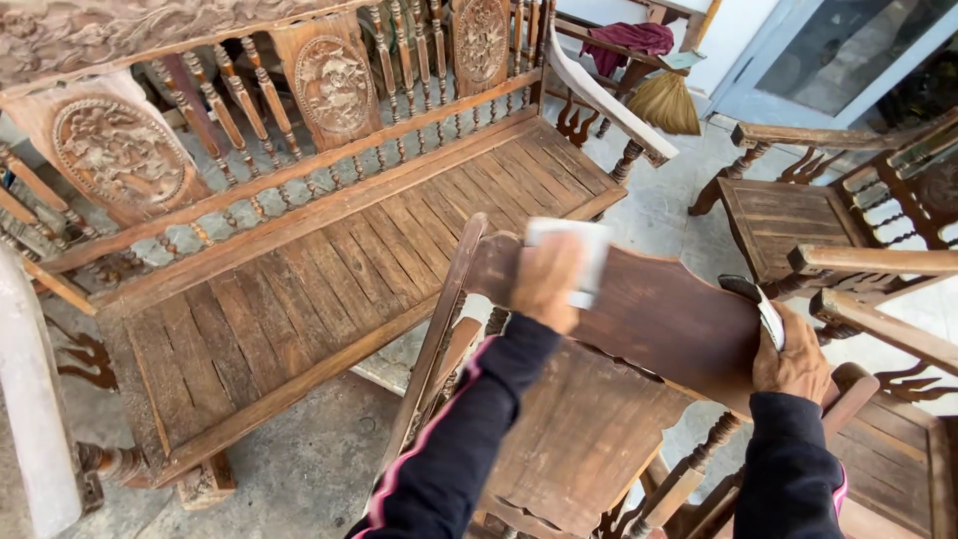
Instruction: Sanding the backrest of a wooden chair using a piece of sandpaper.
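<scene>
Here the left hand (544, 279) presses a pale sanding sheet (584, 255) flat onto the chair back's (659, 319) upper edge while the right hand (793, 364) grips its far corner, the wood looking mostly dark and unsanded, so much probably remains.

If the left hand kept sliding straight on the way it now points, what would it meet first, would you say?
The left hand, pressing a white pad on the chair's back panel, points up and slightly right. It would probably run off the panel's top edge first; beyond lies the slatted wooden bench, though depth is unclear.
</scene>
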